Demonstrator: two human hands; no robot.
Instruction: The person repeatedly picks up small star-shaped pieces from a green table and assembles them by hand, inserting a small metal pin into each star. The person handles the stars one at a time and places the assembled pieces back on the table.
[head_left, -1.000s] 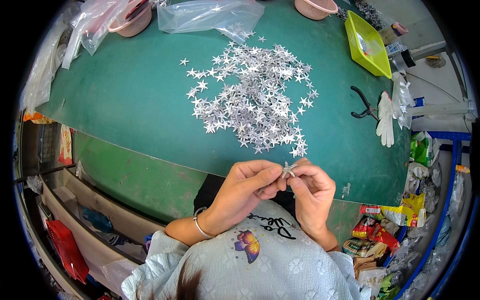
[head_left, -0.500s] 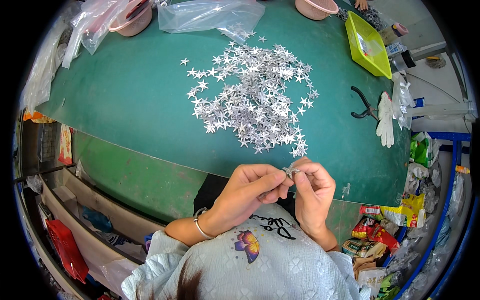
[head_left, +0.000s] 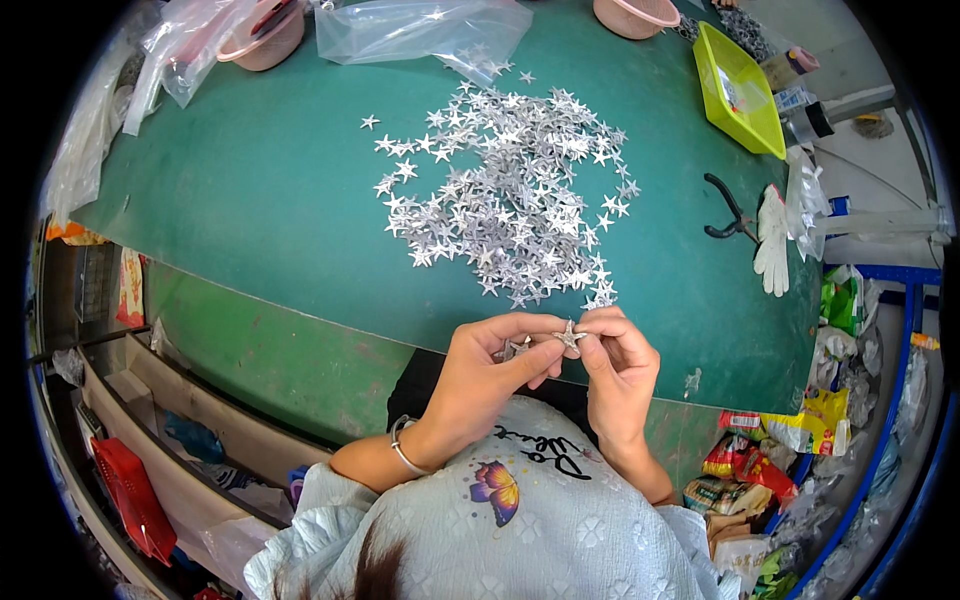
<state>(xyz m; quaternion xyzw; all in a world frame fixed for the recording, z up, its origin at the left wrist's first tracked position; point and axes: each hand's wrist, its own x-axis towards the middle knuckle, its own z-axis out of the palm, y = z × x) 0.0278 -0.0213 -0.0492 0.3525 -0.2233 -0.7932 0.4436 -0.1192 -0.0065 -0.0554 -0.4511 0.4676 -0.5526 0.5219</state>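
Left hand (head_left: 490, 362): closed, pinching star (head_left: 570, 338), another star (head_left: 514, 349) tucked in curled fingers | right hand (head_left: 622, 378): pinching star's opposite side, probably to steady it | star: above table (head_left: 250, 230)'s near edge | heap of stars (head_left: 510, 200): inward from that edge, likely for easy reach

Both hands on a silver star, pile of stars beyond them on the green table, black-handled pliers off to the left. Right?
Pliers are wrong: the head view shows the black-handled pliers off to the right, by the white glove. Left hand and right hand on a silver star, pile of stars beyond on the green table: correct.
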